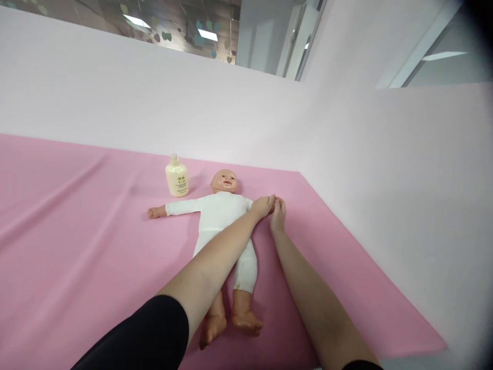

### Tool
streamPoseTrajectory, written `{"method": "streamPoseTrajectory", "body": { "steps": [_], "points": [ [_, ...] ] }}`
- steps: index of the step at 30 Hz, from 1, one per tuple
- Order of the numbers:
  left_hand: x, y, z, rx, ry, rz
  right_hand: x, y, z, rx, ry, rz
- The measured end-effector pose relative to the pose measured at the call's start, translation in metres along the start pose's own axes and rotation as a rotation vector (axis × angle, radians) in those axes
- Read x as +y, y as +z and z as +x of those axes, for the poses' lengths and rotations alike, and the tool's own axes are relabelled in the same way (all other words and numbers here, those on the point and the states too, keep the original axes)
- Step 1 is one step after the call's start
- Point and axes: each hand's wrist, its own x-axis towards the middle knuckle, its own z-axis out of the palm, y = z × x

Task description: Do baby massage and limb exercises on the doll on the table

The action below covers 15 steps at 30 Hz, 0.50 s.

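Baby doll (217, 213) in a white suit lies face up on a pink mat (96, 231), its head toward the back wall (154, 97) and its bare feet toward the person. One of its arms stretches out to the left; the other reaches right, where the person's left hand (264, 206) and right hand (278, 215) meet. Both hands are curled closed on the doll's hand, of which only a small brownish bit shows between them. The left forearm passes across the doll's lower body, and a black sleeve (142, 334) covers the upper part of that arm.

The mat is smooth around the doll, with long wrinkles (57, 190) running slantwise on the left. It reaches the foot of the back wall and narrows along the right wall (423, 195); both walls are plain white. A pale yellow bottle (177, 178) with a dark printed label stands upright just beyond the doll's outstretched arm, near the back wall.

Above that wall, a window (185, 49) shows a dark ceiling, bright ceiling lights (208, 35) and scattered heart shapes (167, 36) in muted colours. Beside them rises a grey panel (258, 36). Another window (454, 64) opens high in the right wall.
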Motion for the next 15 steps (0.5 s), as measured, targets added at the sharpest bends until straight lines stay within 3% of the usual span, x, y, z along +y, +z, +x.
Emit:
{"method": "streamPoseTrajectory", "body": {
  "steps": [15],
  "points": [
    [-0.0018, 0.0020, 0.0029, 0.050, 0.021, 0.036, 0.0038, 0.0003, 0.0006, -0.024, -0.012, 0.009]
  ]
}}
